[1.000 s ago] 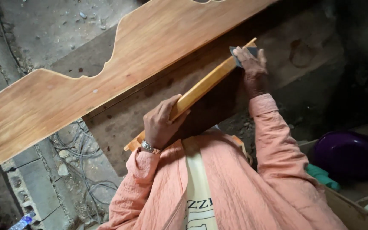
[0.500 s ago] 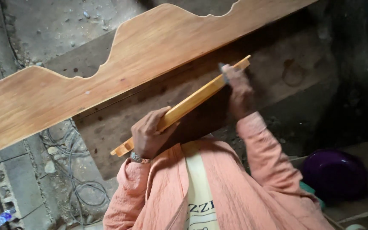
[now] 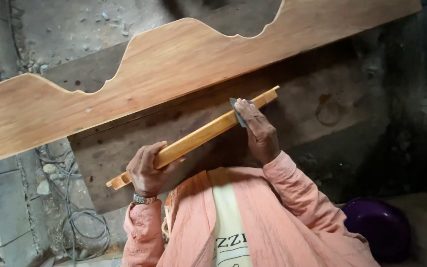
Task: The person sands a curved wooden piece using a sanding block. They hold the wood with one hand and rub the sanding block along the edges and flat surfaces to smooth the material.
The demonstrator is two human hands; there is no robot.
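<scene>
Right hand (image 3: 259, 131) pressed flat, fingers together, pinning a small dark sheet of sandpaper (image 3: 236, 110) against the top face of a narrow yellow wooden strip (image 3: 201, 136), near its far right end. Sandpaper corner showing just left of the fingertips. Left hand (image 3: 147, 169) wrapped around the same strip lower down, near its left end, fingers curled over the top edge, thumb side toward the body. Metal wristwatch (image 3: 144, 199) at the left wrist. Short notched end of the strip sticking out left of the left hand. Strip tilted, running from near left up to far right, held above a dark flat board (image 3: 317, 104) underneath. Dark board worn, with a faint ring stain on the right part. Just beyond it, a large light-brown plank (image 3: 139, 84) with a wavy scalloped far edge, spanning the view left to right, grain along its length, finish smooth. Peach-coloured quilted sleeves and open jacket (image 3: 282, 222) over a pale shirt, filling the near centre. Floor rough grey concrete (image 3: 55, 24), scattered with grit and small stones. Concrete blocks (image 3: 1, 207) at near left, grey cables (image 3: 82, 225) looped on the ground beside them. Purple bowl (image 3: 379, 225) at near right, partly in shadow. Right side of the room dark, detail unclear.
</scene>
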